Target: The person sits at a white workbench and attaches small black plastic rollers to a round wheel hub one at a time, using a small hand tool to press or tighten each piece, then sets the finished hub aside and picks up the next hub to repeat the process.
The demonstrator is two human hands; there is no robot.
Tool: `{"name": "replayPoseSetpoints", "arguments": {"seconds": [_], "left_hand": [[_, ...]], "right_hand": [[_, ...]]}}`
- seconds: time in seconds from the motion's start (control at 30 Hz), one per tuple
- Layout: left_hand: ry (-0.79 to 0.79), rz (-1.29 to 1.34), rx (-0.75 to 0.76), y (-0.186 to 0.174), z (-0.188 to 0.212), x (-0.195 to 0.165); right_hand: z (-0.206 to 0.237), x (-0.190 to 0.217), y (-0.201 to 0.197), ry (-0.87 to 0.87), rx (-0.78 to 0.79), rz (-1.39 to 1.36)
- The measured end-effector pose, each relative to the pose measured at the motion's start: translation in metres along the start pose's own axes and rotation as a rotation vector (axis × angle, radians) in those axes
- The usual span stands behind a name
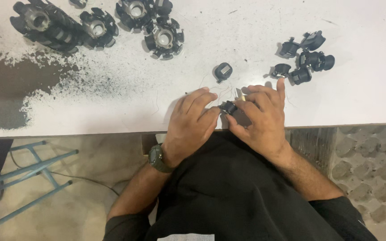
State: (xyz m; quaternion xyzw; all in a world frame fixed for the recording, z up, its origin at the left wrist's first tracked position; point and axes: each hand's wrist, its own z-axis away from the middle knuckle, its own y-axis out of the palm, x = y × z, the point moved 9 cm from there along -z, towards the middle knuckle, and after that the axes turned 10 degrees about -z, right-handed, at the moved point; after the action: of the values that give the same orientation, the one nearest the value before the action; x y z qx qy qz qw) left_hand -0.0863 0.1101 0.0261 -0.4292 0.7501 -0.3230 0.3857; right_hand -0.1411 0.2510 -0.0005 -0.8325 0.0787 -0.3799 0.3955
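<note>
Both my hands meet at the near edge of the white surface [358,102]: my left hand [192,122] and right hand [260,116] have fingers closed around one small black part [228,107]. Another single part [223,71] lies at twelve o'clock. At two o'clock sits a cluster of small parts [307,56], apparently unhandled; larger black rings [164,38] wait at eleven.
</note>
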Motion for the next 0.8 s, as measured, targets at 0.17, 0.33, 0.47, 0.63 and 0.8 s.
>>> {"name": "replayPoseSetpoints", "arguments": {"seconds": [0.17, 0.33, 0.47, 0.63, 0.8], "left_hand": [[-0.051, 0.149, 0.024, 0.006, -0.007, -0.005], [-0.257, 0.381, 0.077, 0.003, -0.010, 0.020], [-0.350, 0.478, 0.139, 0.007, -0.005, 0.026], [-0.443, 0.430, 0.169, 0.019, 0.003, 0.028], [-0.433, 0.460, 0.054, 0.023, 0.006, 0.021]], "right_hand": [[0.000, 0.006, 0.001, -0.023, 0.043, -0.019], [-0.001, 0.007, -0.002, -0.006, 0.029, -0.005], [0.000, 0.004, -0.003, 0.031, 0.038, -0.016], [0.013, 0.014, -0.020, -0.051, -0.128, -0.114], [0.030, 0.018, -0.010, -0.122, -0.214, -0.398]]}}
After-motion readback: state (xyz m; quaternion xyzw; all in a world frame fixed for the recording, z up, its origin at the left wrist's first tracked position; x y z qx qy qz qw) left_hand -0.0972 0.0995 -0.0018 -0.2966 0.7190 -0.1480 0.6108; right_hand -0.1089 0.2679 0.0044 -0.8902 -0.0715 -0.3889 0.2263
